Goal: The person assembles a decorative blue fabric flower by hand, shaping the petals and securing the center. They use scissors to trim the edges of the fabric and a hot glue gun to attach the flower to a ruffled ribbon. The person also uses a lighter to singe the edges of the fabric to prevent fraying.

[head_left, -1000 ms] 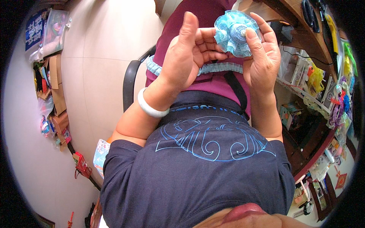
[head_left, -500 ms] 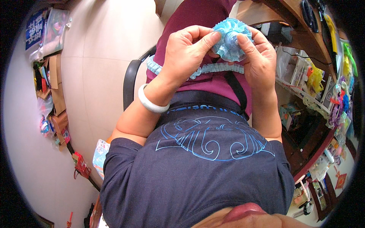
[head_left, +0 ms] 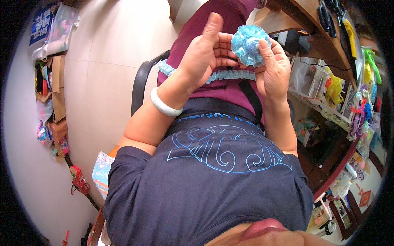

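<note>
A light blue ruffled fabric flower point(head_left: 245, 48) with a coiled centre is held up above my lap. My right hand point(head_left: 274, 67) grips it by its right side, thumb on the front and fingers behind. Beside the flower's left edge, my left hand point(head_left: 202, 57) has its thumb raised and its fingers stretched out towards the petals. Whether those fingertips touch the back of the flower is hidden. A strip of pleated light blue ribbon point(head_left: 234, 75) lies across my thighs below both hands.
To the right stands a wooden desk point(head_left: 303, 18) with black-handled scissors point(head_left: 324, 19) and a yellow cutter point(head_left: 349, 35). A white rack point(head_left: 314, 88) sits under it. A black chair armrest point(head_left: 141, 84) is at my left. Cardboard boxes point(head_left: 58, 78) line the left wall.
My left thumb has let go of the flower and lifted, and the fingers have opened out. The flower stays in my right hand, turned slightly. The whole view has shifted a little.
</note>
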Motion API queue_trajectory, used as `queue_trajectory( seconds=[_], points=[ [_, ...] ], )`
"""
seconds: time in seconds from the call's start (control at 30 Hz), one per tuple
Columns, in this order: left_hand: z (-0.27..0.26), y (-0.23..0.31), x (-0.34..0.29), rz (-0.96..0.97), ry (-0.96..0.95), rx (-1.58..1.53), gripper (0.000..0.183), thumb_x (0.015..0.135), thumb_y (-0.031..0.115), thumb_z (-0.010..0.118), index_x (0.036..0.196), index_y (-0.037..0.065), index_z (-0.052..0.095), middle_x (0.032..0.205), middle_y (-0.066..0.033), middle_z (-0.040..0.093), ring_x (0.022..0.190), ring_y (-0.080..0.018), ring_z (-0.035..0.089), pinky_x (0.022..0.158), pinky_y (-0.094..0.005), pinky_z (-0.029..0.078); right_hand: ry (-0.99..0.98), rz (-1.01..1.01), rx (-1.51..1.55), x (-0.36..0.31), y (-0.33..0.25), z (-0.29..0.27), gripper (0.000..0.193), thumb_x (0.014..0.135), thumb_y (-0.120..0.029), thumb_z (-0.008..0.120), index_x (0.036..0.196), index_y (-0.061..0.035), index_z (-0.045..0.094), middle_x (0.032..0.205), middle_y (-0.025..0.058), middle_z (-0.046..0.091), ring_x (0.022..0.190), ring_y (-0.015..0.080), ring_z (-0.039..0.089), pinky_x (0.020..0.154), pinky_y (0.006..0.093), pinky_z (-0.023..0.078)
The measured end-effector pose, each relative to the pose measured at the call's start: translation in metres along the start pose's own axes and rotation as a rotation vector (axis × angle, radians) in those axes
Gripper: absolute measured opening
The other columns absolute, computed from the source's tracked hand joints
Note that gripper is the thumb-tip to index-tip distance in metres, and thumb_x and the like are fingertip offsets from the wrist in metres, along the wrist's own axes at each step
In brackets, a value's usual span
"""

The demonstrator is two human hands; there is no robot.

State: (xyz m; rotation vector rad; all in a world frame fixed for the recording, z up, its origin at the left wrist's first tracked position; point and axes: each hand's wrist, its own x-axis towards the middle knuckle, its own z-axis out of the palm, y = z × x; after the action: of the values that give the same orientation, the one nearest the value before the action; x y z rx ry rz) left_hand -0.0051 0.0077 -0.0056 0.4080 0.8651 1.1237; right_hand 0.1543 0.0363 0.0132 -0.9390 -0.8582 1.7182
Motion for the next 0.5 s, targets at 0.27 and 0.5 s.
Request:
queue_trajectory(
  seconds=[0.27, 0.5],
  points=[
    [0.012, -0.005, -0.012, 0.199, 0.0, 0.088, 0.027, 0.085, 0.015, 0.064, 0.103, -0.004, 0.056, 0.089, -0.01, 0.063, 0.071, -0.0157, 0.063, 0.064, -0.0279, 0.054, -0.013, 0.044, 0.059, -0.012, 0.003, -0.001, 0.029, 0.089, -0.012, 0.058, 0.109, 0.006, 0.048, 0.097, 0.0126, 0.063, 0.083, 0.0171, 0.063, 0.073, 0.0287, 0.053],
    [0.005, -0.006, -0.012, 0.18, -0.032, 0.151, 0.028, 0.085, 0.018, 0.064, 0.102, -0.003, 0.056, 0.088, -0.0096, 0.063, 0.073, -0.0162, 0.063, 0.062, -0.0308, 0.056, -0.108, 0.11, 0.03, -0.025, -0.005, 0.002, 0.026, 0.091, -0.016, 0.053, 0.106, 0.0054, 0.052, 0.095, 0.0148, 0.064, 0.078, 0.0217, 0.066, 0.059, 0.0353, 0.058]
  ],
)
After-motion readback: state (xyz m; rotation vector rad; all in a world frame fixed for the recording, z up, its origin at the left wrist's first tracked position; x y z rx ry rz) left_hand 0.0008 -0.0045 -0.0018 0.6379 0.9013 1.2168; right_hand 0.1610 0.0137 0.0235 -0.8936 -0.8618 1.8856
